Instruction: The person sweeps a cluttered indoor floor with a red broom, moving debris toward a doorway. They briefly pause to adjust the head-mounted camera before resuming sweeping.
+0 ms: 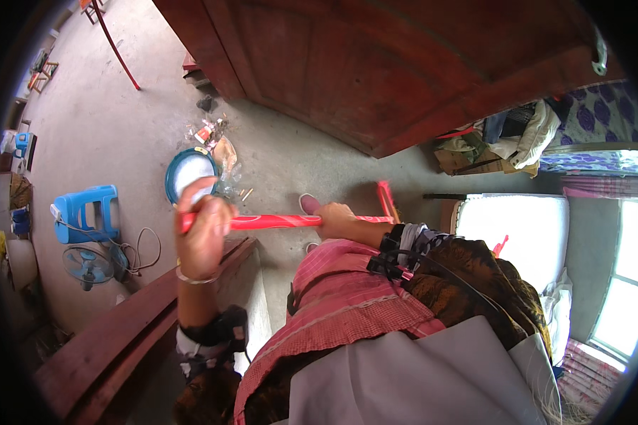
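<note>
A red broom [276,222] lies level across the front of me, its long handle running from left to right. My left hand [204,230], slightly blurred, is closed around the handle's left end. Farther along, my right hand [335,220] grips the same handle near the red broom head [385,199]. The head's bristles are mostly hidden behind my right wrist. Beyond my left hand stands a round teal bucket [170,185] with a white inside. Litter [205,133] and clear plastic [228,183] lie on the floor beside it.
A dark red wooden door [361,64] stands at the far side. Blue stool [86,212] and fan [88,264] are at left, with a loose cable. Red-brown boards [113,340] are near left. Clothes and cardboard [475,165] sit right, near a white-covered surface [514,227].
</note>
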`<state>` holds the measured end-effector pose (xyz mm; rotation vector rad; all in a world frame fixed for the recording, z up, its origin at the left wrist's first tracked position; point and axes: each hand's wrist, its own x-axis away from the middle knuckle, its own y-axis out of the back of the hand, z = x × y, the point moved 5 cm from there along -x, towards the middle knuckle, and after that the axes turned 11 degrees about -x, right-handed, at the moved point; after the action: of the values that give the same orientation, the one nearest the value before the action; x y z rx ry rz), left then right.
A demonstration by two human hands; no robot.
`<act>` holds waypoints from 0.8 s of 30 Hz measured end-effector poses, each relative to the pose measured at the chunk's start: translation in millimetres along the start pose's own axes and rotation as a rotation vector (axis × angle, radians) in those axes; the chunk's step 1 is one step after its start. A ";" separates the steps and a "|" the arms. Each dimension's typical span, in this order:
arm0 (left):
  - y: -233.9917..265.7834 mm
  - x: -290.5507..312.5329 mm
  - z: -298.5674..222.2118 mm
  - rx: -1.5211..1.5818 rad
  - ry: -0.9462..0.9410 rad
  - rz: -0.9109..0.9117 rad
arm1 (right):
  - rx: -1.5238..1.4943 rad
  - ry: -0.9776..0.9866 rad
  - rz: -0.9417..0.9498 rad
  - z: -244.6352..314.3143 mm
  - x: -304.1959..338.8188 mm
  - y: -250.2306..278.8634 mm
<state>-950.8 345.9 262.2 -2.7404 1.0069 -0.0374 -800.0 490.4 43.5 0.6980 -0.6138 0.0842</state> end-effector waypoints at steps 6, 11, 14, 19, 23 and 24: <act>24.5 -30.9 13.8 -0.167 0.044 -0.147 | -0.061 0.132 -0.011 10.9 -89.4 17.4; 72.3 -65.8 -28.1 -0.270 -0.053 -0.420 | -0.104 0.413 -0.041 87.5 -196.1 42.9; 77.2 -72.5 -43.8 -0.241 -0.123 -0.385 | -0.117 0.575 0.043 111.6 -214.6 36.5; 85.5 -73.7 -73.7 -0.334 -0.128 -0.588 | -0.116 0.676 0.040 156.7 -235.1 47.3; 80.9 -79.4 -101.4 -0.367 -0.201 -0.538 | -0.088 0.749 0.046 187.0 -244.9 63.7; 79.5 -79.5 -107.5 -0.404 -0.210 -0.516 | -0.098 0.764 0.056 194.4 -247.2 68.2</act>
<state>-1072.9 316.8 354.1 -3.2032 0.2527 0.4024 -1119.1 452.8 61.8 0.4999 0.0969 0.3520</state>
